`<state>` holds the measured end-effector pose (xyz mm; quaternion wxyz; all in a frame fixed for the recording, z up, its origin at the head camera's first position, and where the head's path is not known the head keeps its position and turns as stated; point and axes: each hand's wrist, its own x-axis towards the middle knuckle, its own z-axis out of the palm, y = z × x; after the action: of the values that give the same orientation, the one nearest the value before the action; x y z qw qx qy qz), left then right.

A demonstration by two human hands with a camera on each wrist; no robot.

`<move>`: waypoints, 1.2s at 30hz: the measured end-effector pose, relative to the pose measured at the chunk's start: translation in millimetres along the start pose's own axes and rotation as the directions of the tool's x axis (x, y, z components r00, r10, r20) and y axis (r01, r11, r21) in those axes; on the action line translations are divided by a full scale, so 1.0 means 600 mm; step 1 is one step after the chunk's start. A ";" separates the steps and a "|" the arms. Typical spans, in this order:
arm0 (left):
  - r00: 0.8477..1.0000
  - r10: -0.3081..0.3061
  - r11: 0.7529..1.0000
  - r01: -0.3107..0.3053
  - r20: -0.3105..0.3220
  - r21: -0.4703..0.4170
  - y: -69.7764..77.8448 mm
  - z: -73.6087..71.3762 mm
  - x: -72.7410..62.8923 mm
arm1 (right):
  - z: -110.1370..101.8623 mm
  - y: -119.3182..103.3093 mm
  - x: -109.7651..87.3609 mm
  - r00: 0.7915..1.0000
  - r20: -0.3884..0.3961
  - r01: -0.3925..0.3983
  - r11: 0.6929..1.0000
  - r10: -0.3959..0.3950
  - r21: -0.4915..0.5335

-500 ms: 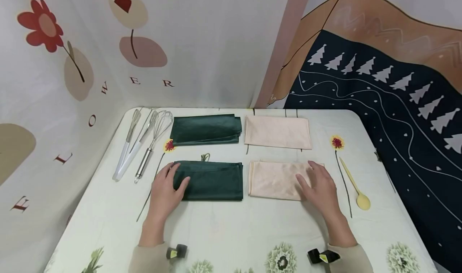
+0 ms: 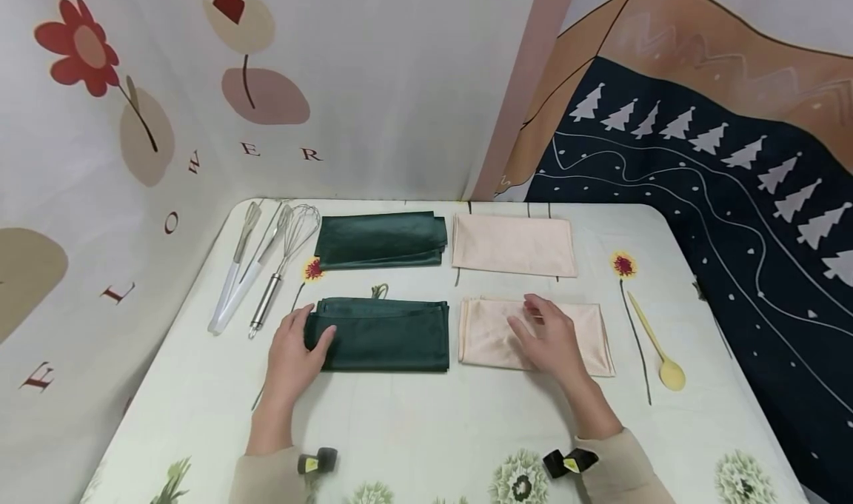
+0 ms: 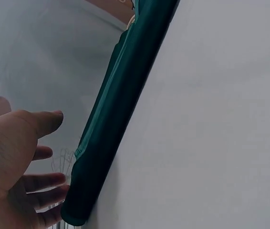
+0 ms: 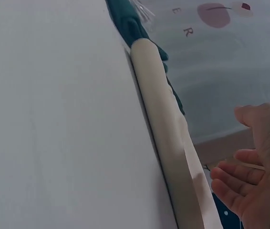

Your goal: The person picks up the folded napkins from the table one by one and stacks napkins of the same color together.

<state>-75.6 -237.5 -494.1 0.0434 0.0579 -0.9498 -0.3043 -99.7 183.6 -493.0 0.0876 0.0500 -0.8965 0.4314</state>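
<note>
Resting loosely curved in the head view, the left hand (image 2: pixel 293 352) is reaching to the left end of the near green cloth (image 2: pixel 393 341), its thumb and fingers standing apart and gripping nothing. The right hand (image 2: pixel 549 337) is hovering over the near pink cloth (image 2: pixel 493 337), its fingers relaxed and holding nothing. Both cloths are lying folded side by side on the table (image 2: pixel 433 415), a narrow gap running between them. Behind them, the far green cloth (image 2: pixel 380 241) and the far pink cloth (image 2: pixel 513 246) are lying in a second row. Tongs (image 2: pixel 240 294) and a whisk (image 2: pixel 269 297) are lying at the left, while a yellow spoon (image 2: pixel 671 374) is lying at the right. In the left wrist view, the near green cloth is slanting across the picture, showing its rounded front fold; the fingertips are coming right up to its end, though whether they are touching it, one cannot tell. In the right wrist view, the near pink cloth is showing its rounded front fold, with green cloth appearing beyond its end; the right hand is hanging beside it, thumb apart from loosely bent fingers, the palm holding nothing.
</note>
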 end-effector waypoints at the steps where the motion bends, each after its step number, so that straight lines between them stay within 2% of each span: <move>1: 1.000 -0.005 1.000 0.005 0.000 -0.003 -0.001 0.000 0.000 | 0.005 -0.004 0.002 1.000 0.012 -0.003 1.000 0.003 0.018; 9: 0.998 -0.060 0.998 0.060 0.025 -0.026 -0.009 -0.005 0.005 | 0.051 -0.038 0.010 0.997 0.076 0.021 0.988 -0.032 0.150; 16: 0.994 -0.096 0.995 0.098 0.051 -0.032 -0.012 -0.006 0.011 | 0.092 -0.066 0.012 0.984 0.166 0.025 0.973 -0.065 0.229; 22: 0.996 -0.078 0.997 0.079 0.053 -0.017 -0.017 -0.005 0.013 | 0.114 -0.076 0.016 0.975 0.220 -0.007 0.983 -0.034 0.182; 26: 0.996 -0.068 0.997 0.069 0.060 -0.019 -0.023 -0.006 0.015 | 0.123 -0.081 0.019 0.957 0.291 -0.064 0.987 0.019 0.146; 29: 0.997 -0.062 0.997 0.064 0.055 -0.032 -0.027 -0.005 0.017 | 0.131 -0.083 0.022 0.945 0.327 -0.071 0.991 0.032 0.110; 36: 0.996 -0.066 0.995 0.070 0.058 -0.074 -0.030 -0.002 0.021 | 0.144 -0.090 0.028 0.928 0.363 -0.103 0.994 0.087 0.023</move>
<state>-86.4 -254.4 -503.2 0.0090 0.0803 -0.9359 -0.3428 -117.2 82.1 -500.9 -0.1010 0.0869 -0.8895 0.4371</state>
